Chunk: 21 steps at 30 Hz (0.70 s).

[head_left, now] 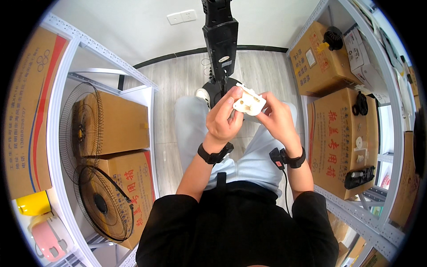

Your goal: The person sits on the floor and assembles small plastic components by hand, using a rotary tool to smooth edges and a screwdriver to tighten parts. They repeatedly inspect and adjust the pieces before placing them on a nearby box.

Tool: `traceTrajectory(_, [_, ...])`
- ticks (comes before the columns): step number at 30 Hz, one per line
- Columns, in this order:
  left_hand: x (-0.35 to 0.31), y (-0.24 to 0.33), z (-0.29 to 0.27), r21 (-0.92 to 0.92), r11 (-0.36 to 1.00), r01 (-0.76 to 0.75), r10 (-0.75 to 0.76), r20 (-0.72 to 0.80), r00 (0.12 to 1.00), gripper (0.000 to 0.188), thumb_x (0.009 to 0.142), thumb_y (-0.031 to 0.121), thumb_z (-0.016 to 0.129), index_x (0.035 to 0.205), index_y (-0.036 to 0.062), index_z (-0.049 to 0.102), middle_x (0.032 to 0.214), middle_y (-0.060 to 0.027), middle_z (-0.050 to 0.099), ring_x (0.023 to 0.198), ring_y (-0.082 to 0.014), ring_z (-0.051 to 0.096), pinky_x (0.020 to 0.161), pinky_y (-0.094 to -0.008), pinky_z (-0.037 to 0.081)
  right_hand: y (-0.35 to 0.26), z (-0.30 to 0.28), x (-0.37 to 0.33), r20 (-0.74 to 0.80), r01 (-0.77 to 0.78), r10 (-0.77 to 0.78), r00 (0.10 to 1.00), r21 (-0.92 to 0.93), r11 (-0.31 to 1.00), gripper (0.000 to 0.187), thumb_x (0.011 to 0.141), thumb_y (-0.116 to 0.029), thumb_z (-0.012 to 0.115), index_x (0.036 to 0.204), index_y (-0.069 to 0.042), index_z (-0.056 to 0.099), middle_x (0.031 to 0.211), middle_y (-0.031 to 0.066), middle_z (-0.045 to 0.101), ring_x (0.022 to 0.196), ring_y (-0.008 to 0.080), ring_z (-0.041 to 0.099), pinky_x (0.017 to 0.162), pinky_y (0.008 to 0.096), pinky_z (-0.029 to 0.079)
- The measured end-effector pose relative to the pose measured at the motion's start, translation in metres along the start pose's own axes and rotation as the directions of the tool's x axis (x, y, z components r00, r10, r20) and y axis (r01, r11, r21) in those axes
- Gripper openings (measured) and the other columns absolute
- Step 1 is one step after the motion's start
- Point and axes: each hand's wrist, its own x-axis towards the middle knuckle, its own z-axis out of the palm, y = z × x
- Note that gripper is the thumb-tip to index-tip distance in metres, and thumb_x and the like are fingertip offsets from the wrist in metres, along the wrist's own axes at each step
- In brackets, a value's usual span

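Note:
Between my two hands, above my lap, is a small white molded plastic housing [250,103] with round holes and raised edges. My left hand [222,119] pinches it from the left side, with fingers and thumb bent around its edge. From the right, my right hand [279,119] grips the other edge between thumb and fingers. Just beyond the housing stands a black fan column [221,46], upright on a round dark base [215,91] between my feet.
On the left, two black wire fan grilles [101,203] lean against cardboard boxes [120,122] in a white metal shelf. At right, more cardboard boxes [327,147] carry a black motor-like part [332,38], a black ring-shaped part [360,104], small white pieces [359,142] and a black bracket [359,177].

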Motion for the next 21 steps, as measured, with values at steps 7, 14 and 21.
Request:
traceTrajectory(7, [0.002, 0.001, -0.002, 0.041, 0.999, 0.007, -0.007, 0.001, 1.0, 0.055, 0.075, -0.017, 0.061, 0.123, -0.0078, 0.035, 0.115, -0.0308, 0.058, 0.104, -0.0377, 0.063, 0.087, -0.041, 0.055, 0.005, -0.001, -0.001, 0.035, 0.095, -0.094, 0.995, -0.024, 0.995, 0.036, 0.079, -0.007, 0.069, 0.113, -0.004, 0.057, 0.08, 0.0082, 0.066, 0.066, 0.0164, 0.065, 0.056, 0.0272, 0.049])
traceTrajectory(14, [0.012, 0.011, -0.003, 0.132, 0.991, 0.002, -0.005, 0.019, 1.0, 0.051, 0.075, -0.013, 0.066, 0.118, -0.0029, 0.042, 0.106, -0.0198, 0.066, 0.096, -0.0329, 0.067, 0.074, -0.0342, 0.059, 0.006, 0.003, 0.0, -0.04, 0.078, -0.08, 0.996, -0.057, 0.995, 0.041, 0.076, -0.008, 0.07, 0.114, -0.005, 0.055, 0.083, 0.0091, 0.066, 0.062, 0.0179, 0.063, 0.055, 0.0279, 0.049])
traceTrajectory(21, [0.015, 0.011, -0.002, 0.18, 0.979, -0.092, 0.097, -0.023, 0.995, 0.048, 0.074, -0.01, 0.07, 0.115, 0.0, 0.047, 0.103, -0.0126, 0.069, 0.096, -0.0272, 0.068, 0.071, -0.0292, 0.059, 0.003, 0.003, -0.002, -0.066, 0.142, -0.143, 0.987, -0.027, 0.99, 0.038, 0.075, -0.004, 0.068, 0.111, -0.005, 0.058, 0.089, 0.0101, 0.066, 0.061, 0.0192, 0.061, 0.055, 0.0287, 0.049])
